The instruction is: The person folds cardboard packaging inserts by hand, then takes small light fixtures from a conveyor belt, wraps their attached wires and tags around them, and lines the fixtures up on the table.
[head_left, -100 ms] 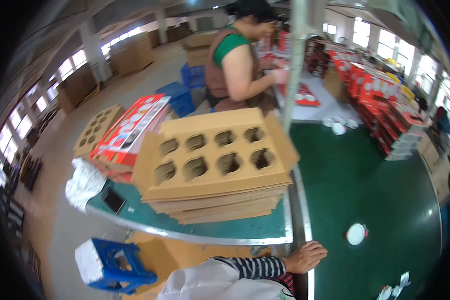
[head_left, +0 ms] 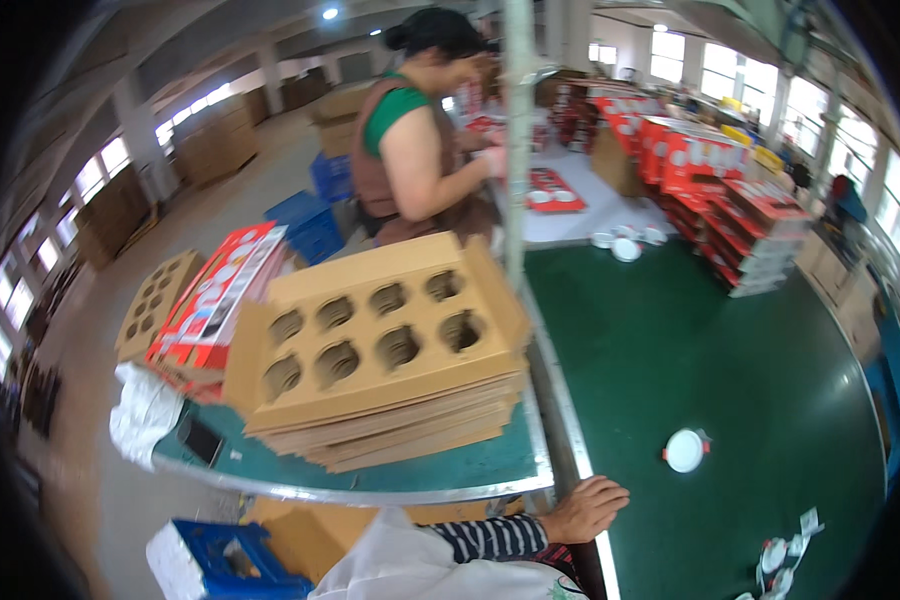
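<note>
My left hand, in a black-and-white striped sleeve, rests on the metal rail beside the green belt surface. Its fingers are loosely bent and extended over the rail, holding nothing. My right hand is out of view. To the right of my left hand, a round white disc-shaped fixture with red at its sides lies on the green surface. Ahead and left stands a stack of brown cardboard inserts; the top one has two rows of round holes.
Red printed cartons and a dark phone lie left of the stack. A blue stool stands below. A co-worker works beyond a post. Small white parts lie lower right; stacked red boxes stand far right.
The whole view has shifted, so the inserts, co-worker and cartons sit farther left. More of the white parts at the lower right shows. My left hand stays on the rail.
</note>
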Action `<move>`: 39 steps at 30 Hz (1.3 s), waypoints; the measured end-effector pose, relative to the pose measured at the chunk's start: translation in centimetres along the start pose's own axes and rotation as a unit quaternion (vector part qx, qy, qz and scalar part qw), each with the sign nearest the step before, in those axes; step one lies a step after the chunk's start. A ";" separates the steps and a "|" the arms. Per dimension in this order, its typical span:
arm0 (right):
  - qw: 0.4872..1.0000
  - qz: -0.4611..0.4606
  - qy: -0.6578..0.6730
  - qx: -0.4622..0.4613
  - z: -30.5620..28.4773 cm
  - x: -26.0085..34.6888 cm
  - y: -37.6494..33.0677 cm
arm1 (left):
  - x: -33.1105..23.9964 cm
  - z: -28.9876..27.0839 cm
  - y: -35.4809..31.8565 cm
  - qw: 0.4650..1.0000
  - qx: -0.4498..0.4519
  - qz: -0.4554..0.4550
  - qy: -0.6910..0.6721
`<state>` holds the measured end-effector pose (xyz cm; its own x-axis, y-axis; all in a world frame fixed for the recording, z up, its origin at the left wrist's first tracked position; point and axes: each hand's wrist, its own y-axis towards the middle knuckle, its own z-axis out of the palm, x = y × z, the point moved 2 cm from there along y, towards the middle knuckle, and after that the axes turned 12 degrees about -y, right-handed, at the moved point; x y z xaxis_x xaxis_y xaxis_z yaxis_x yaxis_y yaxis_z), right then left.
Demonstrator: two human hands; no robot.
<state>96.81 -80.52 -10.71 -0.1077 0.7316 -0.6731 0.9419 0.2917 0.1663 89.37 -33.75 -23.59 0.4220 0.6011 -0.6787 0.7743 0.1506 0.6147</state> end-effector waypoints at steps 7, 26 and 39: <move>0.988 0.125 0.067 0.062 -4.7 -2.1 -2.8 | -1.3 -0.1 2.5 0.998 0.035 -0.035 0.036; 0.825 -0.147 0.429 -0.337 -3.6 3.5 4.9 | -12.0 16.5 10.5 0.913 0.299 0.195 -0.195; 0.887 0.059 0.433 -0.146 -10.3 7.8 10.0 | -8.8 12.9 10.4 0.935 0.307 0.082 -0.157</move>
<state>102.12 -65.53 -6.91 -0.3376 0.9298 0.1466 0.8536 0.2367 0.4641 99.81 -47.56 -16.44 0.6018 0.3012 -0.7397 0.7709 -0.4609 0.4395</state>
